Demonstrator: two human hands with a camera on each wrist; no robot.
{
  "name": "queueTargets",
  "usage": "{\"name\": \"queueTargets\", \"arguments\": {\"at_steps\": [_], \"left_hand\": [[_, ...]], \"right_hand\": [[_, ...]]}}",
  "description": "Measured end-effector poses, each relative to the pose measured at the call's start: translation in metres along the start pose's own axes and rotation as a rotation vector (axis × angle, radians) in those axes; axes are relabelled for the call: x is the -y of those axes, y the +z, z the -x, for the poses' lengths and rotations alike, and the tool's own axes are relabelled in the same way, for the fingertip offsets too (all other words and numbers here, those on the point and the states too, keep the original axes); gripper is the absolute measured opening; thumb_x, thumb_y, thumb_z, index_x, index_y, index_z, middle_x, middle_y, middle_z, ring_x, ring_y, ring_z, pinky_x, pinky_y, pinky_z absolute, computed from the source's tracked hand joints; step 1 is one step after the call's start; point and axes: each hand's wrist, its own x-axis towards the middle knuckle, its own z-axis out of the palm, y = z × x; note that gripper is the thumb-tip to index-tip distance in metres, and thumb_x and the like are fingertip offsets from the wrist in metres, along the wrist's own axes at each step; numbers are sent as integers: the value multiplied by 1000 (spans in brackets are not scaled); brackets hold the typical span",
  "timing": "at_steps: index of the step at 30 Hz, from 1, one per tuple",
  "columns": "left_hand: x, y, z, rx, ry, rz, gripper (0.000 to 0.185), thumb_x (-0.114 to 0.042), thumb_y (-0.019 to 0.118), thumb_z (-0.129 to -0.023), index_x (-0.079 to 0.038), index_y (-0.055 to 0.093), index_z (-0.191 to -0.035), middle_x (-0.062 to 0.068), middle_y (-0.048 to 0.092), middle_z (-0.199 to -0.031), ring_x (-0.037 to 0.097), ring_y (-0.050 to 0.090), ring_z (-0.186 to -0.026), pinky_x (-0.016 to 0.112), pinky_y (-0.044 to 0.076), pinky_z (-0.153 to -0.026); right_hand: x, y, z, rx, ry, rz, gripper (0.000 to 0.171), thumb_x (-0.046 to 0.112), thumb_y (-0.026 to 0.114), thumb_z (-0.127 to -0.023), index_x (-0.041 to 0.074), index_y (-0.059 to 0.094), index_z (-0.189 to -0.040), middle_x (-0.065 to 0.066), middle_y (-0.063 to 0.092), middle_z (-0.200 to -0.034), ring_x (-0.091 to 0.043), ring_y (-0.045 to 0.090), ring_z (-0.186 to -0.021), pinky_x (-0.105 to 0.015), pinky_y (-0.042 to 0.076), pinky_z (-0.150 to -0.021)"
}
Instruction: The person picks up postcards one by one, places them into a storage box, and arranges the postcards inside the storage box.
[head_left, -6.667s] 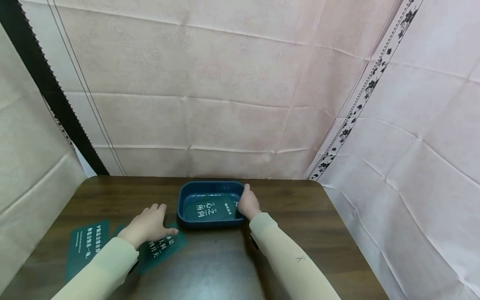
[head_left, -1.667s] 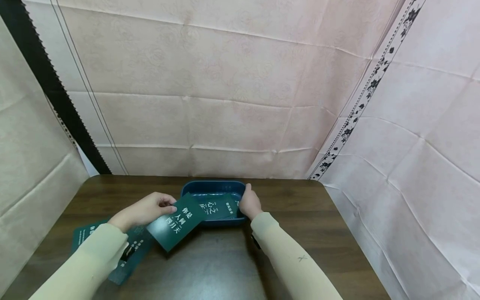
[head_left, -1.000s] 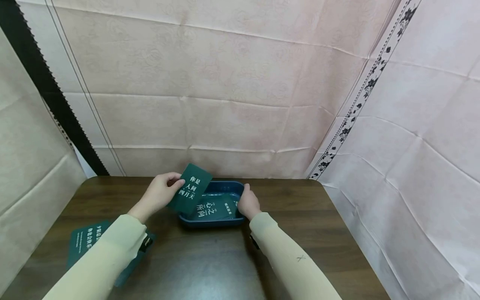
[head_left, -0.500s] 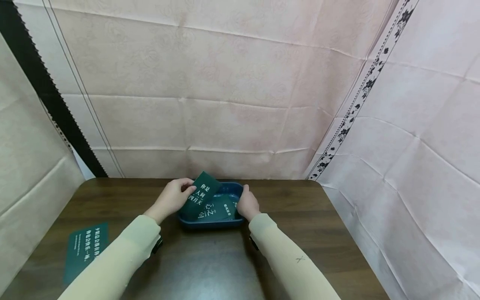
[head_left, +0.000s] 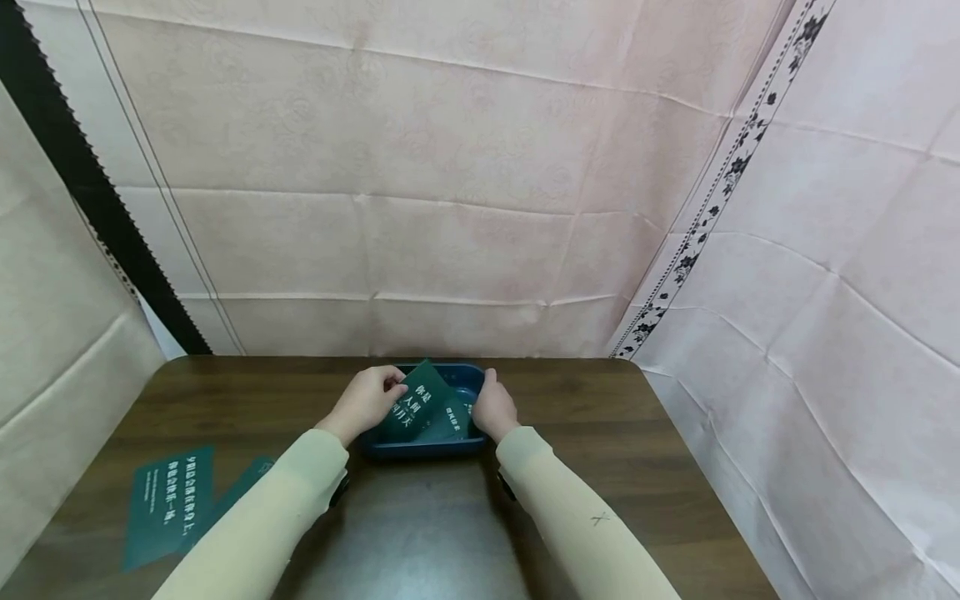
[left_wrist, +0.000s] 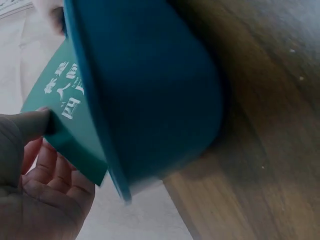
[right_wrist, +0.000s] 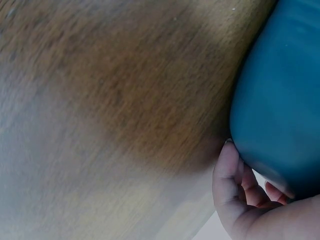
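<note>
My left hand (head_left: 366, 403) pinches a dark green card (head_left: 426, 392) by its left side, thumb on the printed face. White characters run over that card, which slants down inside the blue rectangular tray (head_left: 423, 451). In the left wrist view the card (left_wrist: 62, 100) passes behind the tray wall (left_wrist: 150, 90), its far part hidden. Under it in the tray lies another green card (head_left: 453, 419), largely covered. My right hand (head_left: 495, 407) grips the tray's right end; in the right wrist view its fingers curl against the outer wall (right_wrist: 280, 100).
On the brown wooden table (head_left: 427, 517), a green card (head_left: 168, 508) with white text lies at the left. Beside it another green card (head_left: 251, 479) is partly hidden by my left sleeve (head_left: 255, 517). Pale cloth (head_left: 450, 208) hangs behind and at both sides.
My left hand has picked up the card from the table, lifted it over the tray's left side and lowered it inwards to the right. My right hand keeps its grip on the tray.
</note>
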Motion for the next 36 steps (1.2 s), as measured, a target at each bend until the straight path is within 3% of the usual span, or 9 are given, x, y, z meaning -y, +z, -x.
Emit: {"name": "queueTargets", "arguments": {"at_steps": [6, 10, 18, 27, 36], "left_hand": [[4, 0, 5, 53, 9, -153, 35, -17, 64, -94, -8, 59, -127, 11, 62, -121, 25, 59, -102, 48, 48, -91], [5, 0, 4, 78, 5, -238, 46, -19, 67, -92, -8, 53, -135, 13, 58, -129, 29, 57, -109, 52, 45, -93], [7, 7, 2, 59, 27, -329, 56, -17, 71, -88, -6, 47, -138, 16, 55, -130, 31, 56, -110, 51, 46, -91], [14, 16, -5, 71, 47, -464, 55, -16, 76, -84, -4, 52, -132, 19, 55, -123, 34, 55, -109, 51, 47, -89], [4, 20, 1, 108, 70, -593, 49, -9, 65, -91, 3, 47, -136, 26, 50, -131, 43, 49, -117, 56, 43, -94]], "right_hand": [[1, -1, 1, -8, -1, -12, 71, 2, 61, -91, 10, 21, -149, -14, 58, -127, -25, 60, -103, -49, 49, -90], [1, -2, 1, -6, 8, -10, 70, 2, 61, -91, 10, 22, -149, -14, 57, -128, -26, 59, -105, -49, 48, -91], [1, -1, 1, -8, 17, -4, 70, 2, 61, -91, 11, 22, -149, -14, 57, -129, -26, 59, -106, -49, 48, -91], [5, -1, 3, -2, 19, -9, 70, 1, 60, -91, 10, 22, -149, -14, 57, -128, -25, 59, -104, -49, 48, -91], [5, -3, 3, -3, 19, -16, 70, 0, 60, -91, 10, 22, -149, -14, 56, -130, -27, 59, -107, -50, 48, -91]]}}
